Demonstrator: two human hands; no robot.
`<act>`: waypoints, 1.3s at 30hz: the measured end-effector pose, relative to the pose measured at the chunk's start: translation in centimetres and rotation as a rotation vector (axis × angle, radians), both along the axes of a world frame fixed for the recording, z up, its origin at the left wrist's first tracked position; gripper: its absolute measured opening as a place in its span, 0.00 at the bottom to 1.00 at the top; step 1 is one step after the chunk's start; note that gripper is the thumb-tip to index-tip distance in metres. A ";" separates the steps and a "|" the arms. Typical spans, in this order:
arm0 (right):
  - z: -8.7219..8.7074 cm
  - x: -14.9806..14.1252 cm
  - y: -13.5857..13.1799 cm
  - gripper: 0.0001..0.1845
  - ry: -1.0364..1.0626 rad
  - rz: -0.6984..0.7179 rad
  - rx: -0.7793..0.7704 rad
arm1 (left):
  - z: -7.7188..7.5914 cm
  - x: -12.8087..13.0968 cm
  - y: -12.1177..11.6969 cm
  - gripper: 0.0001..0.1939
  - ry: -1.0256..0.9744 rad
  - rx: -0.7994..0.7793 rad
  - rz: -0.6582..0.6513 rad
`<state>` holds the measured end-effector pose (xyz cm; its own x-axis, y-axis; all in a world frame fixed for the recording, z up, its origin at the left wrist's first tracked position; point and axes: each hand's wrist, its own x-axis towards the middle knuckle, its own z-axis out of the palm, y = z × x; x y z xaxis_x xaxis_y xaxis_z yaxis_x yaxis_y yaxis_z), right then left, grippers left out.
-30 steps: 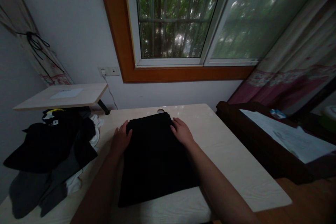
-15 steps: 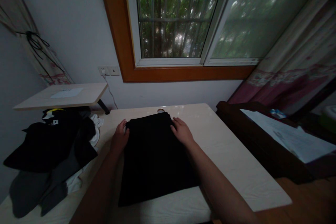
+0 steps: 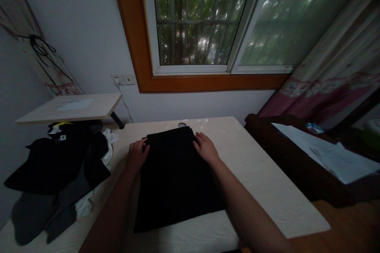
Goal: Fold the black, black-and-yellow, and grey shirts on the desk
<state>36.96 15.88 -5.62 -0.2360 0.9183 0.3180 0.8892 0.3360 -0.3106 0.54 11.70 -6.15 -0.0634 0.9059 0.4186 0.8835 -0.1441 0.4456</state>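
A black garment (image 3: 175,182) lies folded into a long rectangle on the pale table (image 3: 267,189) in front of me. My left hand (image 3: 136,154) is at its far left corner, fingers curled onto the cloth's edge. At the far right corner my right hand (image 3: 205,148) rests with bent fingers closed over the edge of the cloth. Both forearms run along the garment's long sides.
A heap of dark, grey and white clothes (image 3: 56,174) covers the table's left end under a small raised wooden shelf (image 3: 71,108). A dark wooden piece with white paper (image 3: 326,154) stands to the right. Behind are the wall, a window (image 3: 192,19) and a curtain (image 3: 332,79).
My left hand shifted off the left edge of the cloth and back, its fingers now curled on the corner. The right hand and the garment have stayed put.
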 end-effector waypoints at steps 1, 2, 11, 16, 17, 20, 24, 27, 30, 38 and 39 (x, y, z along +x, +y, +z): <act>0.0 0.0 0.0 0.24 0.001 0.000 0.000 | 0.0 0.0 0.0 0.21 -0.007 0.004 0.002; 0.0 0.0 0.0 0.24 0.003 0.001 0.000 | 0.0 0.1 0.0 0.21 -0.019 0.008 0.003; -0.2 0.1 0.1 0.24 0.019 0.016 0.005 | 0.2 0.1 -0.2 0.24 -0.186 -0.006 0.003; -0.4 0.2 0.2 0.24 0.025 0.018 -0.001 | 0.4 0.1 -0.1 0.23 -0.252 0.020 0.015; -0.4 0.2 0.3 0.24 0.024 0.019 0.003 | 0.5 0.1 -0.1 0.23 -0.262 0.021 0.023; -0.4 0.1 0.2 0.24 0.016 0.018 0.017 | 0.7 0.2 -0.1 0.23 -0.292 0.017 0.056; -0.4 0.1 0.2 0.25 0.009 0.018 0.020 | 1.0 0.4 -0.2 0.22 -0.325 0.010 0.102; -0.4 0.1 0.1 0.24 0.016 0.016 0.021 | 1.1 0.5 -0.2 0.21 -0.324 0.003 0.132; -0.3 0.1 0.1 0.24 0.022 0.020 0.025 | 1.1 0.6 -0.3 0.20 -0.326 -0.006 0.153; -0.6 0.2 0.2 0.24 0.020 0.029 0.037 | 0.7 0.3 -0.1 0.21 -0.262 0.020 0.056; -0.7 0.2 0.3 0.24 0.023 0.031 0.041 | 0.6 0.2 -0.1 0.21 -0.230 0.028 0.020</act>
<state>37.16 16.16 -6.31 -0.2568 0.8966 0.3609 0.8708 0.3766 -0.3159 0.78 11.63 -5.57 -0.1783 0.8916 0.4163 0.7619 -0.1427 0.6318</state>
